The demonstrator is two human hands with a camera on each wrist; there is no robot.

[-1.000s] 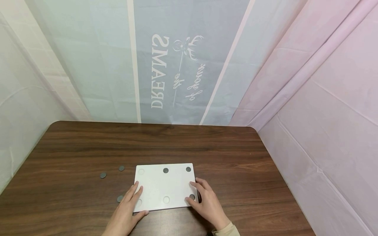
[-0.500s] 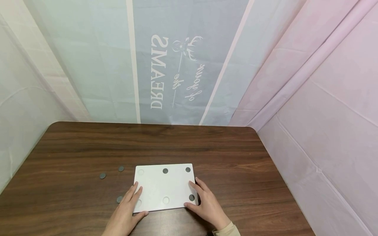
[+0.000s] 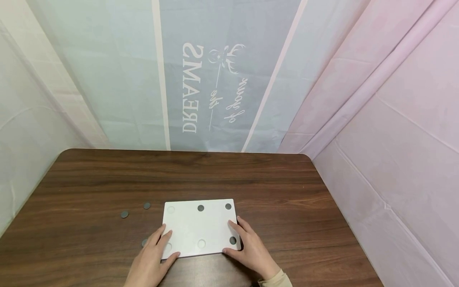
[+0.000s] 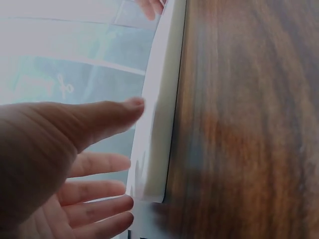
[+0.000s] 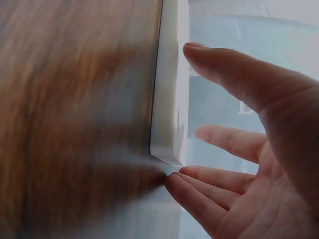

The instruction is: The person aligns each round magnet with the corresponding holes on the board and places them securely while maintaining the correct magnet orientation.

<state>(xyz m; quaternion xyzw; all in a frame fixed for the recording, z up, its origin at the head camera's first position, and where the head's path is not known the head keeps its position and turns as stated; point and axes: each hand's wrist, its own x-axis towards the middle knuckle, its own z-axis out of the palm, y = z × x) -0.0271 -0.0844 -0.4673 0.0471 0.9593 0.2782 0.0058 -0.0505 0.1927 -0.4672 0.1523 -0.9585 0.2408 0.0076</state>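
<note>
A white rectangular board [image 3: 197, 225] with round recesses lies on the table. Dark grey discs fill three of them: back middle [image 3: 201, 208], back right [image 3: 228, 206] and front right [image 3: 232, 240]. Bare recesses show at the back left, front left and front middle. My left hand [image 3: 152, 251] rests at the board's left end, fingers extended, thumb at the front edge. At the right end is my right hand [image 3: 252, 248], its index finger over the top, thumb by the front corner, other fingers along the side. Both wrist views show the board's edge [image 4: 162, 119] beside loosely spread fingers.
Left of the board lie three loose discs: one at the far side [image 3: 147, 205], one further left [image 3: 124, 214], and one [image 3: 144, 242] partly hidden by my left hand. The brown wooden table [image 3: 279, 191] ends at a printed curtain [image 3: 222, 95] behind.
My right thumb has drawn back from beside the front right disc to the board's front edge. My left fingers have slid slightly toward me. The discs keep their places.
</note>
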